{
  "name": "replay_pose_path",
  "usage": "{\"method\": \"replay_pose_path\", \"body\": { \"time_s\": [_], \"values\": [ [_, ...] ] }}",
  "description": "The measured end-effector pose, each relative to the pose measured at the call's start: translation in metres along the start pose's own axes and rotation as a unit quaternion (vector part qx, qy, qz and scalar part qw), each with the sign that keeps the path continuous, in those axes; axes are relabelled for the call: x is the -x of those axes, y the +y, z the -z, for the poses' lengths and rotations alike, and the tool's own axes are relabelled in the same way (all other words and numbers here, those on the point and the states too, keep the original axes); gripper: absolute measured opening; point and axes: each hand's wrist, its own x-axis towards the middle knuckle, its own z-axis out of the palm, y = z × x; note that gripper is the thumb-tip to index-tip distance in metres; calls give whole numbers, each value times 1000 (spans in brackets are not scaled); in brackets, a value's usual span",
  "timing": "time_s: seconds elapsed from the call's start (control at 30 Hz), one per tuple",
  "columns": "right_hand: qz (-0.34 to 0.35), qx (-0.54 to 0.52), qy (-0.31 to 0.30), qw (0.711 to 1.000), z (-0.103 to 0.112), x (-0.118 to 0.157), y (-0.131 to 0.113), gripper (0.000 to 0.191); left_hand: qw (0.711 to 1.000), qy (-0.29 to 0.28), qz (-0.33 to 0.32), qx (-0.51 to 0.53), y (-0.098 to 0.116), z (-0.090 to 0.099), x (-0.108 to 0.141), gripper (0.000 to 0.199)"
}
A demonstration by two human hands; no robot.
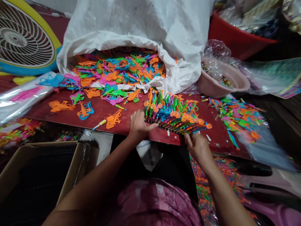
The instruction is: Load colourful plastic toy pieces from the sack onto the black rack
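Observation:
A dense row of small colourful plastic pieces (pixel 174 113), several with round orange tips along the front, stands on the red table (pixel 124 122) near its front edge. My left hand (pixel 139 124) grips the row's left end, thumb stretched along its front side. At the right front corner, my right hand (pixel 197 146) holds the other end between thumb and curled fingers, partly hidden beneath the pieces. Loose orange, blue and green plastic pieces (pixel 61 106) lie to the left. Behind the row, a white sack (pixel 183 72) lies open, full of similar pieces.
A yellow and blue fan (pixel 56 40) stands at the back left. A pink basin (pixel 211 84) and a red tub (pixel 235 37) are at the back right. More loose pieces (pixel 240 116) lie at the table's right end. A cardboard box (pixel 72 166) sits lower left.

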Motion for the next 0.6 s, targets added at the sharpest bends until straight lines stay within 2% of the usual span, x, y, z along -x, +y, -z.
{"method": "replay_pose_path", "body": {
  "time_s": [0.17,0.27,0.43,0.5,0.6],
  "values": [
    [13,28,5,1000,-2,-1,1,42,1000,13,-3,-6,0,-2,2,63],
    [-1,-27,1,1000,-2,1,2,40,1000,24,-9,-8,0,-4,3,65],
    [-27,-152,-54,987,0,4,6,40,999,32,-8,16,-3,-1,6,67],
    [-22,-152,-47,987,0,3,7,38,997,63,-14,50,0,7,10,67],
    [17,-105,-11,994,-4,1,8,32,985,149,-24,83,15,24,21,58]
  ]
}}
